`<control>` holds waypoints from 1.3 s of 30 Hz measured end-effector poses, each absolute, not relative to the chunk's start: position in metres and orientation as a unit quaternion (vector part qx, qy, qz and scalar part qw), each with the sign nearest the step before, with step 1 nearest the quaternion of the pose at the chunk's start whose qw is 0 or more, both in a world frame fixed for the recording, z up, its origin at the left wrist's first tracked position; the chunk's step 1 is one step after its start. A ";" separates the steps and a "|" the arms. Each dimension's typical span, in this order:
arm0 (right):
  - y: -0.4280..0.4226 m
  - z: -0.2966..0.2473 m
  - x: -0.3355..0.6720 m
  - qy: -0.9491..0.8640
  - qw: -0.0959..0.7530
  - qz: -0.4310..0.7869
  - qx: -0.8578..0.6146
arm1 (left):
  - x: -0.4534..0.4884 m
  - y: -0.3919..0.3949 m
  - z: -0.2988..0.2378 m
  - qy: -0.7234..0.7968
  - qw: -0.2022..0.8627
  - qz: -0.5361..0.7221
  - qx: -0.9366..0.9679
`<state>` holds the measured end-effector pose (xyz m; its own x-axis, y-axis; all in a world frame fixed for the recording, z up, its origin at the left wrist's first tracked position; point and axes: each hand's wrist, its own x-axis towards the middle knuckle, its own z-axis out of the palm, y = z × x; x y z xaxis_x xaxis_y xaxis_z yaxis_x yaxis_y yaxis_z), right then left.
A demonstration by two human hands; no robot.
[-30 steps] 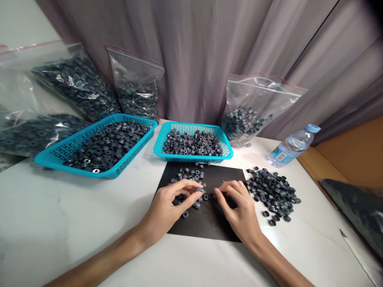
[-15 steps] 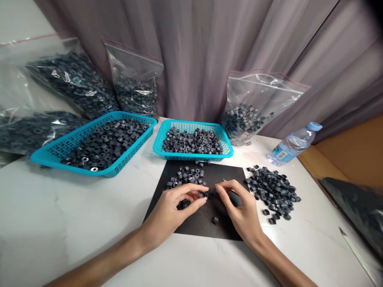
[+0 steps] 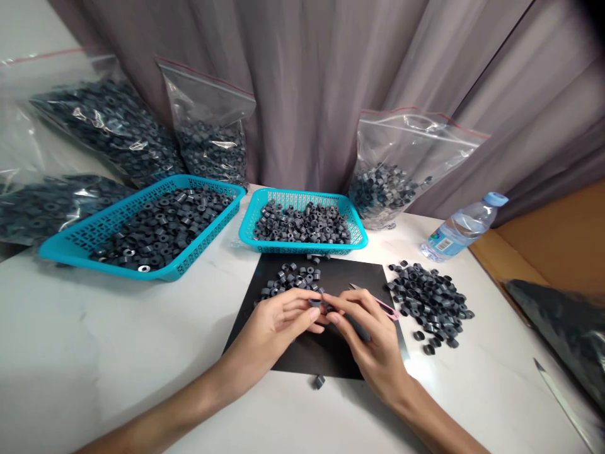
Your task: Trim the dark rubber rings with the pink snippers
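Observation:
My left hand (image 3: 283, 318) pinches a small dark grey ring (image 3: 314, 303) between thumb and index finger above the black mat (image 3: 312, 359). Closed beside it, fingertips meeting the left ones, my right hand (image 3: 368, 334) grips a small dark piece (image 3: 329, 309), mostly hidden by the fingers. Partly under the right hand is a thin tool with a pink handle (image 3: 388, 310) and a pointed metal tip; its kind is unclear. Behind my left hand lies a small heap of grey rings (image 3: 295, 276). One loose ring (image 3: 319, 381) is at the mat's front edge.
To the right, a pile of dark rings (image 3: 430, 302) lies on the white table (image 3: 118, 340), near a water bottle (image 3: 460, 228). Two blue baskets, left (image 3: 113, 272) and middle (image 3: 302, 247), hold rings. Filled clear zip bags (image 3: 212, 145) lean on the curtain (image 3: 302, 82).
My right hand has moved left to meet the left one. The pink handle has come into sight. A loose ring now shows at the mat's front edge, and none shows on the mat's middle.

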<state>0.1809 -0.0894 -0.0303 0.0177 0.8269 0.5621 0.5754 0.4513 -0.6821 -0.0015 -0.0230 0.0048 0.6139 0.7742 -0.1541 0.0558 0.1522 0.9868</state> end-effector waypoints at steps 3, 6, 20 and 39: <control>-0.089 -0.034 0.180 -0.710 0.487 0.108 -0.497 | -0.001 -0.025 0.010 0.357 0.735 0.263 0.513; -0.089 -0.033 0.180 -0.718 0.478 0.093 -0.497 | -0.002 -0.028 0.014 0.368 0.781 0.264 0.429; -0.104 0.001 0.196 -0.810 0.204 0.322 -0.445 | -0.005 -0.023 0.017 0.372 0.769 0.267 0.445; -0.088 -0.025 0.183 -0.571 0.534 0.349 -0.517 | -0.001 -0.023 0.018 0.322 0.816 0.224 0.425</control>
